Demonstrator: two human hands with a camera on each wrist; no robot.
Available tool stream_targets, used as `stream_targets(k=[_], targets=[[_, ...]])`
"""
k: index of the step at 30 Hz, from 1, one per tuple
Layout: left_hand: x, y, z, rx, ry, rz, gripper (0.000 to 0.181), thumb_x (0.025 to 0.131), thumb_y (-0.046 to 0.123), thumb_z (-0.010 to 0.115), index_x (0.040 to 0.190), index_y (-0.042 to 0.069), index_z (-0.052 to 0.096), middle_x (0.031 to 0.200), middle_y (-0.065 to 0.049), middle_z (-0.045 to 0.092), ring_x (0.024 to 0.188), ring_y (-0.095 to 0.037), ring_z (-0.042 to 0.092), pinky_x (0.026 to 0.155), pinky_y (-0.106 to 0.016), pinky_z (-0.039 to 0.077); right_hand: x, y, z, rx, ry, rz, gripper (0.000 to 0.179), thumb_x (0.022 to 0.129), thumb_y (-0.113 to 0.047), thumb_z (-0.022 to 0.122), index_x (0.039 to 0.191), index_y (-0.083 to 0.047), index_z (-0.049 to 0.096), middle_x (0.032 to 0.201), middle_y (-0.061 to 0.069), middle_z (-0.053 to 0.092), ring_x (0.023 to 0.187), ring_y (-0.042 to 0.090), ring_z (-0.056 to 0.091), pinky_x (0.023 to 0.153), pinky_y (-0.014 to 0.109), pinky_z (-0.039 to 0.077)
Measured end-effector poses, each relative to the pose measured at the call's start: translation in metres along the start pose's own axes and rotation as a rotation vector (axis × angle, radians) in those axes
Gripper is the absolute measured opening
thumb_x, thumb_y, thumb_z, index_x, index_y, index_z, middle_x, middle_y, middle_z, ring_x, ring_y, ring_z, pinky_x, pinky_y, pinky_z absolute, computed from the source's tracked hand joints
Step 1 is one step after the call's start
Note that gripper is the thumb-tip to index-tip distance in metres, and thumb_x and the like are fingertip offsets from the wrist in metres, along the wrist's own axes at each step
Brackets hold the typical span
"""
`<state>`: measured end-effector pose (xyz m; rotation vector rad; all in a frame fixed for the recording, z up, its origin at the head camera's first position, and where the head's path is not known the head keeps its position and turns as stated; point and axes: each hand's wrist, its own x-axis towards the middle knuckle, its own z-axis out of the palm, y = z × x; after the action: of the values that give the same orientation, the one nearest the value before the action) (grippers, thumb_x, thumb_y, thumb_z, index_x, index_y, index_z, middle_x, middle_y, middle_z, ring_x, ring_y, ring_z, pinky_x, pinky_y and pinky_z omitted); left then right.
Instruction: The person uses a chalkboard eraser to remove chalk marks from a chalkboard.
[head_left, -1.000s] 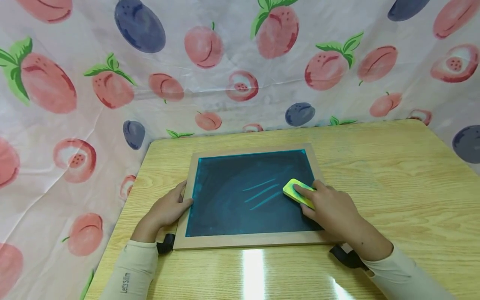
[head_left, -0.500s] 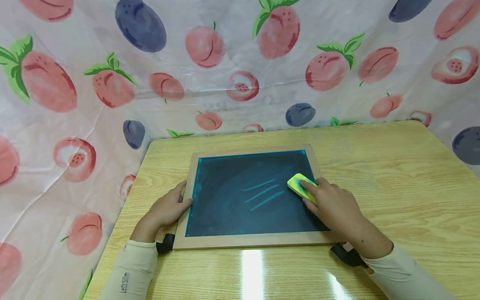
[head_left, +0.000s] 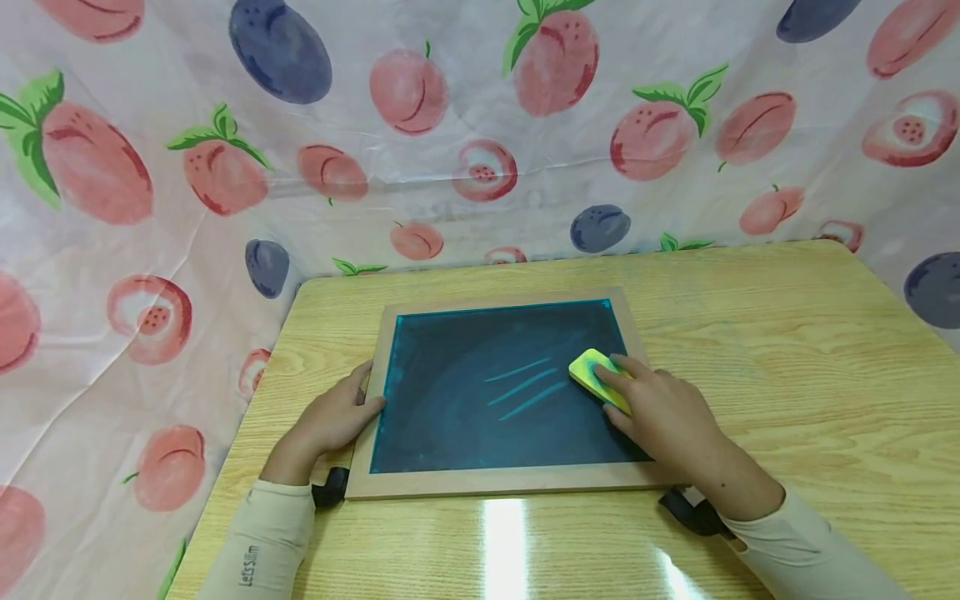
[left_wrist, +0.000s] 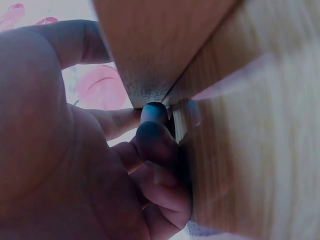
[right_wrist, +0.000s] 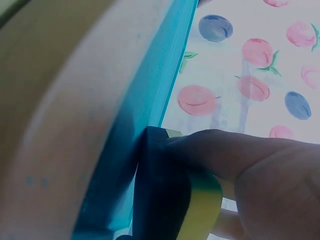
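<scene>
A chalkboard (head_left: 450, 437) in a pale wooden frame lies on the table, with three slanted blue chalk lines (head_left: 528, 389) near its middle. My left hand (head_left: 330, 419) holds the board's left side, thumb over the frame. In the left wrist view its other fingers (left_wrist: 162, 185) curl against the frame's outer side (left_wrist: 145, 45), bluish at some tips. My right hand (head_left: 667, 414) grips a yellow chalkboard eraser (head_left: 588, 365) with blue smudges, just right of the lines. In the right wrist view the eraser's dark face (right_wrist: 160, 195) is against the board's surface.
The wood-grain table (head_left: 810, 367) extends on both sides of the board. Behind and to the left hangs a white cloth (head_left: 337, 233) printed with peaches and plums. Black straps (head_left: 693, 510) show at both wrists.
The eraser slides a little up and to the right, then slightly back left, baring more of the lowest line's right end. My left hand and the board stay still.
</scene>
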<state>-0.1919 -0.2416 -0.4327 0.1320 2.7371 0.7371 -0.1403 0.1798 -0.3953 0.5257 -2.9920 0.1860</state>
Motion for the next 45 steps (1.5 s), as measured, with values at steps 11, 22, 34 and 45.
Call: stream_targets(k=[11, 22, 34, 45], targets=[[-0.001, 0.0, 0.0, -0.01, -0.003, -0.006, 0.074, 0.1, 0.039, 0.051, 0.161, 0.012, 0.02, 0.091, -0.007, 0.064, 0.072, -0.016, 0.06, 0.063, -0.032, 0.046, -0.007, -0.013, 0.003, 0.025, -0.004, -0.096, 0.052, 0.089, -0.028, 0.075, 0.138, -0.016, 0.062, 0.138, 0.021, 0.059, 0.098, 0.044, 0.068, 0.07, 0.052, 0.057], [0.0, 0.0, 0.0, -0.012, -0.002, -0.006, 0.074, 0.1, 0.039, 0.051, 0.161, 0.012, 0.019, 0.092, -0.007, 0.066, 0.071, -0.015, 0.06, 0.063, -0.032, 0.047, -0.017, -0.039, 0.007, 0.031, -0.038, -0.2, 0.052, 0.092, -0.03, 0.072, 0.141, -0.02, 0.059, 0.145, 0.013, 0.055, 0.093, 0.033, 0.064, 0.072, 0.043, 0.056], [0.0, 0.001, 0.0, -0.006, -0.004, -0.01, 0.074, 0.1, 0.037, 0.05, 0.161, 0.01, 0.018, 0.09, -0.007, 0.066, 0.07, -0.015, 0.06, 0.063, -0.032, 0.047, -0.024, -0.056, 0.009, 0.067, -0.114, -0.252, 0.056, 0.092, -0.032, 0.069, 0.145, -0.025, 0.054, 0.15, 0.009, 0.05, 0.097, 0.028, 0.062, 0.072, 0.042, 0.054], [0.001, 0.0, 0.001, -0.006, -0.005, -0.01, 0.074, 0.1, 0.039, 0.05, 0.161, 0.013, 0.019, 0.092, -0.007, 0.064, 0.072, -0.016, 0.06, 0.064, -0.032, 0.047, -0.024, -0.055, 0.013, 0.042, -0.077, -0.325, 0.055, 0.091, -0.036, 0.072, 0.143, -0.027, 0.057, 0.146, 0.005, 0.055, 0.089, 0.024, 0.065, 0.071, 0.04, 0.055]])
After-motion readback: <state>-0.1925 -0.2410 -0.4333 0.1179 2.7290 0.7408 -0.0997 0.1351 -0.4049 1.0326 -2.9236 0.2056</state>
